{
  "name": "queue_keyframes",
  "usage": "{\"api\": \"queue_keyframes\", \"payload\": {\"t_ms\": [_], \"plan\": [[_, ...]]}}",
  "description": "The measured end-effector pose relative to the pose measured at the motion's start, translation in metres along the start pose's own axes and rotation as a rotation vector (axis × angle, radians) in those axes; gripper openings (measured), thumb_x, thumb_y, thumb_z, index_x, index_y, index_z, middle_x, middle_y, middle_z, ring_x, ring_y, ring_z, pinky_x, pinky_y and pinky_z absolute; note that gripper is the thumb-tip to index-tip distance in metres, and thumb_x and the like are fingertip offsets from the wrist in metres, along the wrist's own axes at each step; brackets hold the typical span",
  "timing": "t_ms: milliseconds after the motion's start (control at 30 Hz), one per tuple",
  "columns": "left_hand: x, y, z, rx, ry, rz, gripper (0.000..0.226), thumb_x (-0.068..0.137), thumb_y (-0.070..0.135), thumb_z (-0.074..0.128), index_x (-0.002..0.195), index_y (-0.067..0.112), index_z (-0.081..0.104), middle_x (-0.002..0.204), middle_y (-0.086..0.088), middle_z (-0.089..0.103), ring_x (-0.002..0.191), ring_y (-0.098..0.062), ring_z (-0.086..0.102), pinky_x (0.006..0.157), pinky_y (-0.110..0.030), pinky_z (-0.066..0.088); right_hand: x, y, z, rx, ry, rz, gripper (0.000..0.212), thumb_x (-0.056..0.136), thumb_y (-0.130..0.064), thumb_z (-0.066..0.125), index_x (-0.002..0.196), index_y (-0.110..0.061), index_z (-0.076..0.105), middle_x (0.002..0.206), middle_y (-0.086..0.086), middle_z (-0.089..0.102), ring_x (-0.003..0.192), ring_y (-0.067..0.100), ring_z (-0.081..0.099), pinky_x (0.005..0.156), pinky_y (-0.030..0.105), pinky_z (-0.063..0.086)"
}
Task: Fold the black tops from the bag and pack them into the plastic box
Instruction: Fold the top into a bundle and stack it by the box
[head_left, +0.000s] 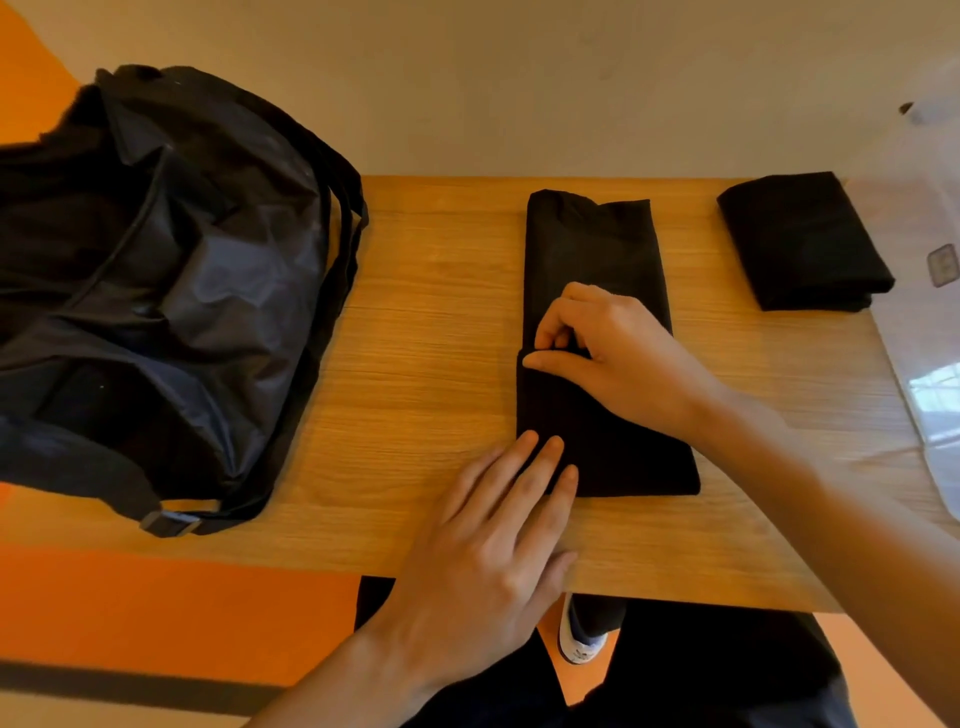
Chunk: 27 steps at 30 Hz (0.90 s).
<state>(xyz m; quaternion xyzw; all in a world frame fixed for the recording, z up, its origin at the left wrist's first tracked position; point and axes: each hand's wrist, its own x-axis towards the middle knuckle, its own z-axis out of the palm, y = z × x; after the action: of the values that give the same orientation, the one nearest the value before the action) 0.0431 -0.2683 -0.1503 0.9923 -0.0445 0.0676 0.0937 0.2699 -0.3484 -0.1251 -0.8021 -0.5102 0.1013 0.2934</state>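
Note:
A black top (592, 249) lies on the wooden table (426, 312) as a long narrow strip, its near end folded up over itself. My right hand (613, 358) pinches the folded edge near the strip's middle, fingers curled over the cloth. With straight fingers, my left hand (498, 530) presses on the near left corner of the fold. A second black top (802, 241) sits folded into a square at the far right. The open black bag (156, 270) stands at the left end of the table.
A clear plastic box (930, 332) is at the right edge, partly out of view. Behind the table is a pale wall. The near table edge runs just under my left hand; orange floor and my legs and one shoe show below it.

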Motion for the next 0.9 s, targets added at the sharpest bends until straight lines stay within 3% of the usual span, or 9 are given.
{"api": "queue_keyframes", "payload": {"t_ms": [167,367,500,567,633,767,833,900], "plan": [[0.000,0.002,-0.003,0.013,0.001,-0.006,0.053,0.106,0.042,0.049,0.147,0.009,0.053,0.159,-0.013,0.042,0.154,-0.026,0.027,0.126,-0.041,0.022,-0.006,0.003,0.002,-0.043,0.070,-0.062,0.014,0.092,-0.034,0.067,0.099,-0.021,0.064,0.095,-0.012,0.059,0.085,0.002,0.047,0.076,0.013,0.038],[0.001,0.001,-0.002,0.012,-0.044,0.013,0.055,0.107,0.044,0.045,0.152,0.012,0.047,0.163,-0.012,0.036,0.157,-0.024,0.019,0.126,-0.044,0.023,-0.006,0.010,0.008,-0.173,0.064,-0.086,0.021,0.095,-0.038,0.061,0.103,-0.019,0.063,0.096,-0.010,0.058,0.088,0.008,0.052,0.083,0.034,0.049],[0.009,0.004,-0.010,-0.033,-0.010,-0.003,0.058,0.106,0.047,0.046,0.151,0.011,0.048,0.160,-0.013,0.041,0.155,-0.024,0.024,0.126,-0.043,0.023,-0.022,0.009,-0.002,-0.445,0.120,-0.106,0.039,0.103,-0.043,0.049,0.129,-0.016,0.062,0.124,0.004,0.062,0.113,0.023,0.057,0.093,0.037,0.044],[0.023,0.005,-0.014,-0.022,-0.004,-0.009,0.063,0.106,0.050,0.041,0.153,0.009,0.044,0.162,-0.014,0.037,0.156,-0.023,0.021,0.127,-0.042,0.020,-0.038,0.009,-0.010,-0.451,0.098,-0.109,0.049,0.108,-0.045,0.038,0.143,-0.016,0.055,0.147,0.006,0.053,0.140,0.024,0.045,0.111,0.037,0.035],[0.038,0.003,-0.013,0.024,-0.040,-0.009,0.069,0.107,0.056,0.034,0.158,0.010,0.036,0.167,-0.013,0.026,0.158,-0.023,0.012,0.128,-0.042,0.015,-0.054,0.013,-0.012,-0.452,-0.002,-0.094,0.057,0.108,-0.048,0.027,0.153,-0.017,0.043,0.162,0.006,0.036,0.155,0.022,0.022,0.124,0.040,0.021],[0.046,-0.005,-0.001,0.049,-0.152,-0.039,0.076,0.105,0.066,0.024,0.164,0.020,0.015,0.172,-0.010,0.001,0.159,-0.019,-0.008,0.129,-0.046,0.012,-0.067,0.037,-0.019,-0.463,-0.205,0.086,0.065,0.105,-0.056,0.007,0.162,-0.025,0.010,0.171,-0.002,0.002,0.155,0.012,-0.018,0.127,0.039,-0.010],[0.042,-0.007,0.001,0.014,-0.168,-0.046,0.076,0.104,0.068,0.024,0.164,0.024,0.012,0.172,-0.009,-0.003,0.158,-0.018,-0.012,0.129,-0.046,0.009,-0.065,0.044,-0.021,-0.481,-0.216,0.107,0.066,0.104,-0.057,0.005,0.162,-0.025,0.004,0.171,-0.002,-0.004,0.154,0.013,-0.023,0.126,0.039,-0.013],[0.041,-0.008,-0.001,-0.019,-0.143,-0.055,0.076,0.104,0.069,0.022,0.164,0.023,0.017,0.172,-0.009,0.001,0.158,-0.017,-0.010,0.129,-0.045,0.008,-0.067,0.042,-0.023,-0.511,-0.110,0.089,0.066,0.107,-0.054,0.009,0.162,-0.018,0.016,0.171,0.002,0.004,0.156,0.018,-0.014,0.128,0.043,-0.006]]}}
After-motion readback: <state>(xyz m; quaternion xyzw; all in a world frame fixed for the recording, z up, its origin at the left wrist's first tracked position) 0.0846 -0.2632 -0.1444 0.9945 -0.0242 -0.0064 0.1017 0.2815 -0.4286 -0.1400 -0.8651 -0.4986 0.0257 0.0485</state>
